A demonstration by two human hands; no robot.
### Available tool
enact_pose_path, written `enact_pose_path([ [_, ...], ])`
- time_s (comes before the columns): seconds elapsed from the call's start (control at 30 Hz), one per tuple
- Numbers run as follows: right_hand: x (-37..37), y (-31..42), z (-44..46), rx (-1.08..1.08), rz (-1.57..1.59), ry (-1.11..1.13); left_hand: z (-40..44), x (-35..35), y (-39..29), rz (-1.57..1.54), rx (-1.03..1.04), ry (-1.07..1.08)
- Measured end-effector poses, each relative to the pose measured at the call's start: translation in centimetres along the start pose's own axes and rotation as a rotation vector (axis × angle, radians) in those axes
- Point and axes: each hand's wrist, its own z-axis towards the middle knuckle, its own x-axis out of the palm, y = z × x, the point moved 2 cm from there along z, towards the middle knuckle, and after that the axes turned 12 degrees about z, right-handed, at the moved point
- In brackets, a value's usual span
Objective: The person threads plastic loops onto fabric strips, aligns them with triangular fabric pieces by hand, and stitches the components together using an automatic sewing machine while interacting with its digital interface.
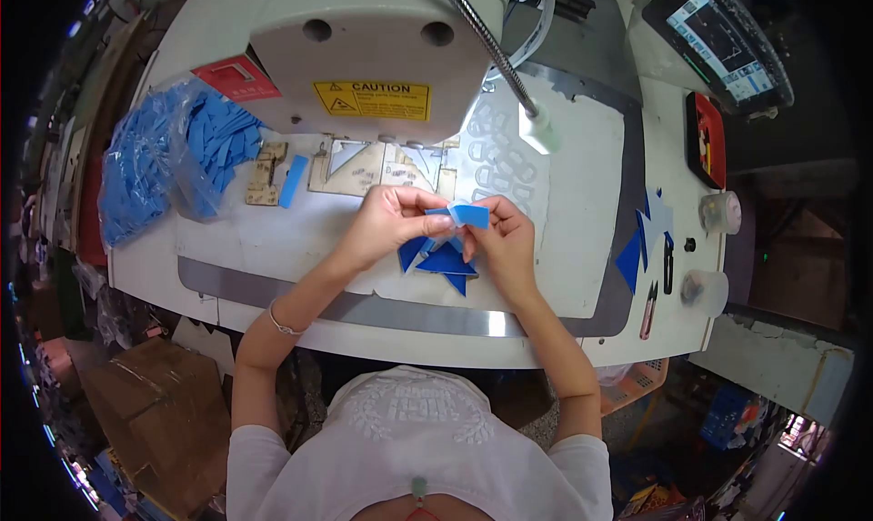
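Observation:
Both hands meet at the middle of the work surface, below the machine head. My left hand pinches one end of a small blue strip with a whitish part at its middle. The strip's other end is between the fingers of my right hand. Just under the hands lie dark blue pointed pieces, partly covered by my fingers. Beyond them is a cardboard template with triangular openings. Left of it, a single blue strip lies beside a smaller brown template.
A plastic bag of blue strips is at the left. The machine head overhangs the middle, with a lamp beside it. Blue triangles, a pen-like tool, jars and a red tray stand right.

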Motion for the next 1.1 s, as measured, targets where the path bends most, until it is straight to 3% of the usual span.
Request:
enact_pose_path([
  [0.1,0.2,-0.1,-0.5,-0.211,-0.263,-0.156,-0.3,1.3,-0.9,-0.011,0.062,-0.013],
  [0.2,0.6,0.2,-0.7,-0.702,-0.716,-0.079,-0.5,1.9,-1.0,0.190,0.144,-0.036],
  [0.23,0.7,0.3,-0.9,-0.711,-0.727,-0.062,-0.5,2.2,-0.9,0.230,0.162,-0.065],
  [0.27,0.7,0.2,-1.0,-0.680,-0.663,-0.063,-0.4,2.3,-0.7,0.269,0.180,-0.093],
  [0.33,0.5,-0.1,-0.9,-0.620,-0.537,-0.065,0.0,2.2,-0.1,0.049,0.116,-0.091],
  [0.4,0.3,0.1,-0.7,-0.303,-0.261,-0.037,0.0,1.9,0.0,-0.038,0.082,-0.079],
  [0.43,0.1,0.4,-0.6,-0.153,-0.126,-0.030,0.1,1.8,0.5,0.049,0.170,-0.121],
  [0.53,-1.2,0.6,-0.6,-0.138,-0.333,0.127,-0.1,2.4,-0.4,0.053,0.105,-0.110],
  [0.6,-1.9,1.4,-1.2,-0.276,-0.562,0.208,0.0,2.5,-0.1,0.081,0.052,-0.073],
  [0.7,-4.1,2.2,-2.4,-0.103,-0.546,0.201,0.9,3.6,-0.4,0.130,0.014,0.099],
  [0.77,-6.4,3.2,-3.8,-0.130,-0.418,0.022,1.5,5.1,-1.3,0.205,0.025,0.224],
  [0.8,-7.8,3.7,-4.5,-0.145,-0.352,-0.058,2.2,6.1,-1.8,0.315,0.102,0.261],
  [0.87,-12.3,6.0,-5.2,-0.376,-0.322,-0.288,4.1,8.5,-2.8,0.532,0.263,0.318],
  [0.93,-17.6,9.0,-5.2,-0.565,-0.380,-0.528,6.9,12.5,-3.5,0.698,0.562,0.303],
  [1.0,-21.4,12.3,-4.2,-0.759,-0.760,-0.716,10.2,17.2,-2.9,0.858,0.873,0.319],
  [1.1,-25.2,13.6,-0.6,-1.050,-1.260,-0.819,13.6,24.2,-0.5,0.974,1.192,0.318],
])
